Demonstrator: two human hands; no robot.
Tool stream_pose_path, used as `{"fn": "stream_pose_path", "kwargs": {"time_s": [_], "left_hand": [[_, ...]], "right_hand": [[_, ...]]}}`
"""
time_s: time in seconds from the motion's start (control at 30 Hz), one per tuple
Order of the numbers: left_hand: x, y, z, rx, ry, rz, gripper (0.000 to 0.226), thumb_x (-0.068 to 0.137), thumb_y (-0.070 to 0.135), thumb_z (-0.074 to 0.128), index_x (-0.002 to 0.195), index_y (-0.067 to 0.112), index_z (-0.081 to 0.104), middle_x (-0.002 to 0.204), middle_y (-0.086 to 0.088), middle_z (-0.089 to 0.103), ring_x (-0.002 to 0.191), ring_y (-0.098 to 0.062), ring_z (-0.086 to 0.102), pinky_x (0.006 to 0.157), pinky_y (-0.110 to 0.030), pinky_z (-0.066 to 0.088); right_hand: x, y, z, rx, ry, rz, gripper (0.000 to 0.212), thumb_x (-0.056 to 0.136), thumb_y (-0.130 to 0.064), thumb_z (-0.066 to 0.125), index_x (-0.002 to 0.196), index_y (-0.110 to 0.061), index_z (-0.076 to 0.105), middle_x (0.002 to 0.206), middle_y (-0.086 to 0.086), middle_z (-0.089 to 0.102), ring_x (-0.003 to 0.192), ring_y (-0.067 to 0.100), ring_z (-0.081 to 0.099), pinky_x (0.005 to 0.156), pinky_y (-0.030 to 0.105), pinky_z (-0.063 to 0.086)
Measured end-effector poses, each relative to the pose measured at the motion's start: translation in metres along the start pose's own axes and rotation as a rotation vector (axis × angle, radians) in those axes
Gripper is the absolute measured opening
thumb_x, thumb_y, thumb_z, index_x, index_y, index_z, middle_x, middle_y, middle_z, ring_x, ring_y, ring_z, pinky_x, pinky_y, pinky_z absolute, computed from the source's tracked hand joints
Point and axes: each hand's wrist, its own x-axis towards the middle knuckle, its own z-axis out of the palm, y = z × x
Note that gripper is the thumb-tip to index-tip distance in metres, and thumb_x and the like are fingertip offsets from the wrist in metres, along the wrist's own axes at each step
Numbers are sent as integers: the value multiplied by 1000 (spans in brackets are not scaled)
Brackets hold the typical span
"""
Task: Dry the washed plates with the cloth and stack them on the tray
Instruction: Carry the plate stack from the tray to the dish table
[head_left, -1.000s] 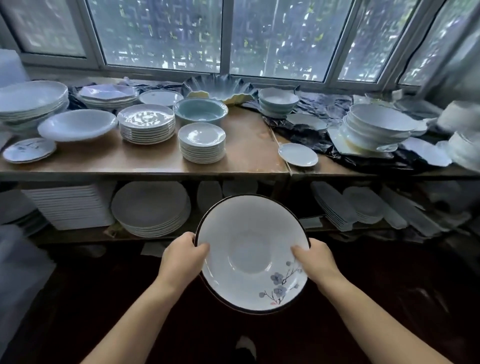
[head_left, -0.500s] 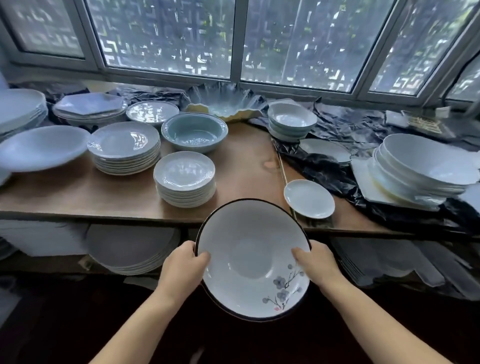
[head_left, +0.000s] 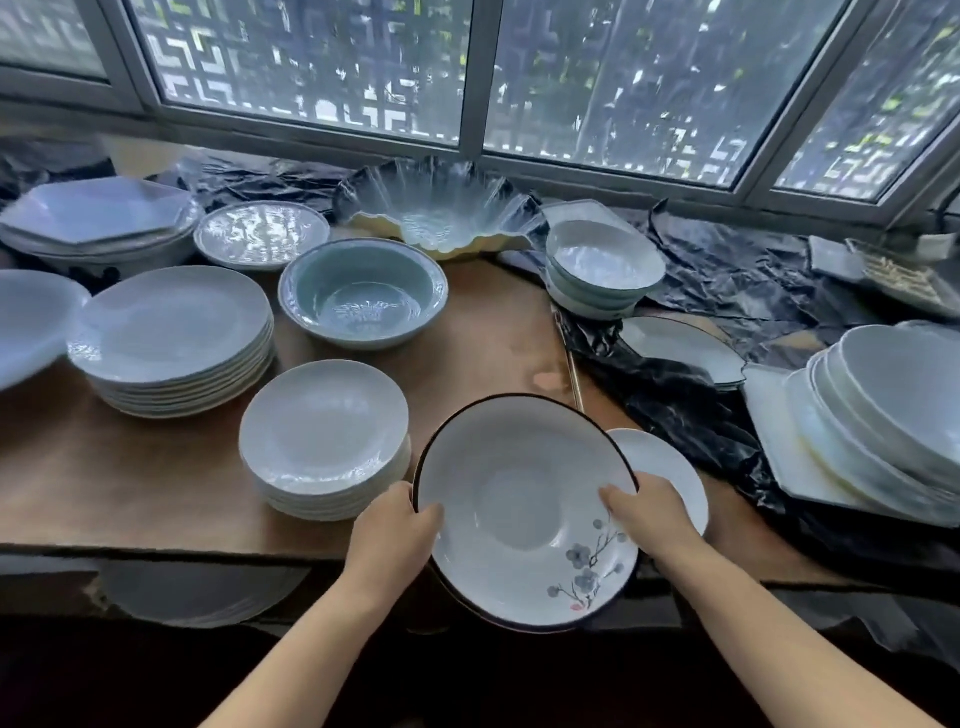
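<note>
I hold a deep white plate with a dark rim and a blue flower print (head_left: 524, 499) over the front edge of the wooden shelf (head_left: 156, 478). My left hand (head_left: 392, 538) grips its left rim, thumb on the inside. My right hand (head_left: 647, 512) grips its right rim the same way. The plate tilts toward me and partly covers a small white plate (head_left: 670, 467) lying on the shelf behind it. No cloth or tray is in view.
A stack of small white plates (head_left: 324, 434) stands just left of the held plate. Behind are a larger plate stack (head_left: 174, 332), a teal bowl (head_left: 363, 293), a shell-shaped dish (head_left: 441, 208) and stacked bowls (head_left: 602, 270). Black plastic sheet (head_left: 691, 410) and big bowls (head_left: 893, 410) fill the right.
Both hands have carried the plate up and forward, from below the shelf to its front edge. The view has closed in on the shelf top.
</note>
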Motion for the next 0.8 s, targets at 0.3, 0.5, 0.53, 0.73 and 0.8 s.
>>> {"fn": "stream_pose_path", "kwargs": {"time_s": [0.3, 0.5, 0.53, 0.73, 0.8], "left_hand": [[71, 24, 35, -158, 25, -86, 14, 89, 32, 51, 80, 23, 59, 77, 6, 64, 75, -5, 58, 58, -22, 40], [113, 36, 65, -205, 88, -240, 15, 87, 26, 50, 81, 15, 57, 74, 0, 62, 73, -19, 57, 59, -30, 38], [120, 37, 70, -206, 104, -260, 14, 88, 25, 50, 81, 14, 56, 74, 0, 62, 73, -20, 57, 59, -30, 38], [152, 37, 91, -239, 173, -371, 19, 90, 23, 50, 78, 10, 55, 74, -4, 61, 71, -21, 57, 56, -28, 36], [160, 37, 95, -251, 192, -403, 20, 91, 25, 50, 79, 9, 55, 75, -6, 61, 70, -22, 57, 56, -29, 37]], "right_hand": [[125, -30, 3, -49, -98, -18, 18, 81, -17, 60, 63, -16, 62, 65, 2, 65, 57, 20, 60, 54, 27, 44], [212, -46, 18, -129, -267, -64, 25, 79, -15, 57, 54, -17, 52, 60, 2, 55, 56, 19, 48, 56, 28, 38], [224, -49, 20, -150, -291, -77, 25, 79, -15, 57, 54, -17, 52, 60, 3, 57, 57, 20, 50, 56, 28, 39], [277, -62, 38, -294, -388, -197, 30, 81, -17, 55, 51, -19, 51, 52, -1, 56, 54, 19, 53, 52, 27, 38], [289, -65, 44, -324, -415, -226, 31, 81, -18, 55, 50, -17, 49, 50, -1, 55, 53, 19, 52, 52, 28, 38]]}}
